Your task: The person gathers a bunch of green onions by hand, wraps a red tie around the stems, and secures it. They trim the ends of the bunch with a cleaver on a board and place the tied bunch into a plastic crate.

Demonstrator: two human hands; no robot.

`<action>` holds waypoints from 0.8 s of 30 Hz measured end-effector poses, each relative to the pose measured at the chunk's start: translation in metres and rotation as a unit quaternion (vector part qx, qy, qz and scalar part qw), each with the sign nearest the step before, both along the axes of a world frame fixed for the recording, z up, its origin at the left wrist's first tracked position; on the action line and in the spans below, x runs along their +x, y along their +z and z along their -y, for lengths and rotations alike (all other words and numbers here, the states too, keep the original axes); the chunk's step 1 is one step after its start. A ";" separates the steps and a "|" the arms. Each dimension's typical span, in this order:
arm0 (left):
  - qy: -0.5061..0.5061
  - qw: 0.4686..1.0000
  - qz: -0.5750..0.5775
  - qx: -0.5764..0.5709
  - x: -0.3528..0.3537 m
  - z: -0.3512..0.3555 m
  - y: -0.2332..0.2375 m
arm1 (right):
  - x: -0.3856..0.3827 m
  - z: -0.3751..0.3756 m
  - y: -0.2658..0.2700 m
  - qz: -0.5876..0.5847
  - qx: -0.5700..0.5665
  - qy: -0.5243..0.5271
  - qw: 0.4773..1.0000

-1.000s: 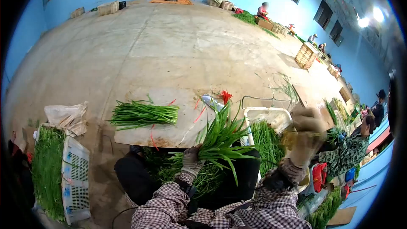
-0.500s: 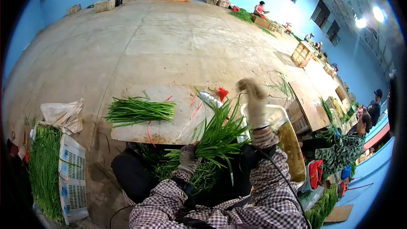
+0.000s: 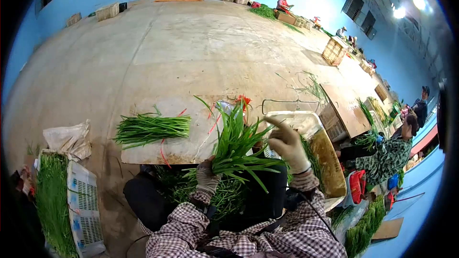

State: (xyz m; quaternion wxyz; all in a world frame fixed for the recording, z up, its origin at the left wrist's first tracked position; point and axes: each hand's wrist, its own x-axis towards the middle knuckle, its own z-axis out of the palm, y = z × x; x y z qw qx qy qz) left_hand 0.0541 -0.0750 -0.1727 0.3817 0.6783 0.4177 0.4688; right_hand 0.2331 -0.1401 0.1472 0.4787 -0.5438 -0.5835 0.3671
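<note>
My left hand (image 3: 208,174), in a glove, is closed round the lower end of a loose bunch of green leafy stalks (image 3: 234,148), held over my lap at the board's front edge. To the right of the bunch, my gloved right hand (image 3: 286,144) is raised with its fingers apart and nothing in them. A neat bundle of green stalks (image 3: 153,129) lies on the board (image 3: 143,154) at the left, with red ties (image 3: 164,150) beside and under it. More red ties (image 3: 244,100) lie behind the held bunch. Loose greens (image 3: 229,200) cover my lap.
A white crate full of greens (image 3: 83,196) stands at the left beside a pale sack (image 3: 69,138). On the right are a dirty white tub (image 3: 330,167), a tilted board (image 3: 346,110) and a person in camouflage clothing (image 3: 385,165). Other people sit along the far wall.
My right hand has come down and nearer, from above the tub's back edge to beside the held bunch. The bunch has tipped more upright in my left hand. The view has shifted slightly.
</note>
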 end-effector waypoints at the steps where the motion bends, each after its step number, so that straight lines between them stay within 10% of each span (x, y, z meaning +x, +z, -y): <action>1: -0.002 1.000 0.017 -0.013 0.000 -0.001 -0.007 | -0.012 -0.004 -0.012 -0.033 -0.015 0.002 0.999; 5: -0.011 0.995 -0.101 0.021 -0.008 0.002 0.011 | -0.033 -0.017 -0.031 -0.027 0.007 0.047 0.999; 8: -0.010 1.000 0.013 -0.002 -0.006 -0.001 0.007 | -0.007 -0.024 -0.011 -0.069 0.192 -0.157 0.966; 10: -0.004 1.000 -0.003 0.022 -0.013 0.002 0.019 | 0.039 -0.016 0.041 0.138 0.390 -0.225 0.882; 11: -0.028 0.961 0.218 -0.166 -0.012 0.001 0.023 | 0.061 -0.004 0.062 0.230 0.460 -0.214 0.830; 13: -0.104 0.609 0.653 -0.437 -0.021 -0.009 0.028 | 0.067 0.019 0.097 -0.187 0.464 -0.010 0.866; 14: -0.102 0.608 0.656 -0.435 -0.023 -0.018 0.028 | 0.071 0.032 0.107 -0.232 0.442 0.067 0.864; 15: -0.055 0.735 0.562 -0.377 -0.024 -0.028 0.027 | 0.071 0.043 0.109 -0.227 0.426 0.111 0.869; 16: -0.027 0.826 0.469 -0.312 -0.029 -0.039 0.028 | 0.044 0.049 0.103 -0.265 0.510 -0.106 0.812; 18: 0.037 0.944 0.272 -0.185 -0.042 -0.064 0.033 | 0.052 0.068 0.086 -0.256 0.503 -0.005 0.826; 21: 0.035 0.960 0.223 -0.166 -0.079 -0.100 0.060 | 0.036 0.078 0.061 -0.084 0.407 0.118 0.902; 22: 0.034 0.960 0.219 -0.172 -0.093 -0.115 0.063 | 0.040 0.088 0.005 -0.211 0.369 -0.089 0.901; 24: 0.031 0.962 0.204 -0.181 -0.117 -0.131 0.075 | 0.016 0.080 0.002 -0.140 0.083 0.051 0.985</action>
